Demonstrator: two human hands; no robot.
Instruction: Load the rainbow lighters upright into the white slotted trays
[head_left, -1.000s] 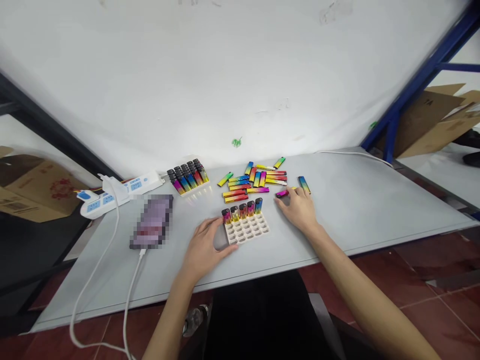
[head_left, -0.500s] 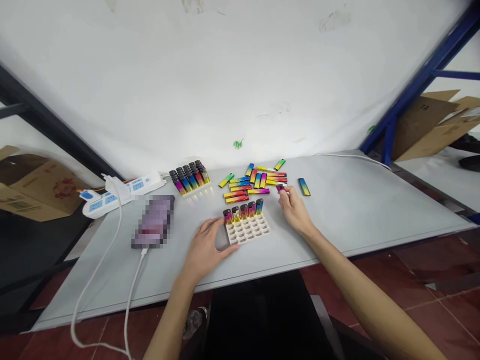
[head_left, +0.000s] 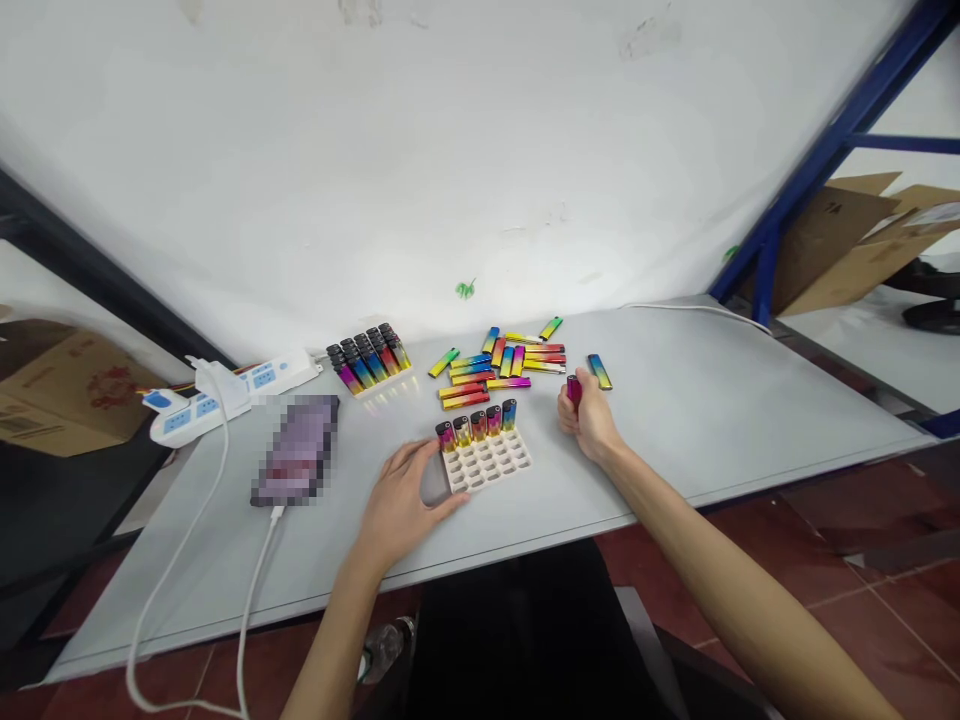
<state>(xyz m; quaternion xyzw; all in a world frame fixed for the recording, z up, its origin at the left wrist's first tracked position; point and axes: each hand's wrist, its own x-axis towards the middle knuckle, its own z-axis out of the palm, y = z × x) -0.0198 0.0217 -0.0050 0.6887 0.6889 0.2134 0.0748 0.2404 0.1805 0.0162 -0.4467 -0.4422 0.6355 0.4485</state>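
My left hand [head_left: 400,503] spans the left side of a white lighter tray [head_left: 491,470], index finger at its far corner and thumb at its near one. Along the tray's far row stand several upright lighters [head_left: 478,427] with dark tops; the nearer slots hold none. To the right of the tray, above the table, my right hand [head_left: 592,418] is closed around a magenta lighter [head_left: 574,388], held about upright with its upper end showing. Beyond the tray lies a loose pile of shiny multicoloured lighters [head_left: 472,377]. A single blue-yellow lighter [head_left: 600,372] lies just behind my right hand.
A second tray, filled with upright lighters [head_left: 367,360], stands at the back left. Further left are a white power strip [head_left: 262,378] and a blurred-out phone [head_left: 296,450] with a white charging cable [head_left: 255,590]. A white wall [head_left: 465,180] rises behind the grey table [head_left: 712,400].
My right hand has drawn the magenta lighter away from the pile towards me and turned it about upright. The left hand stays at the tray. The whole view has shifted slightly.
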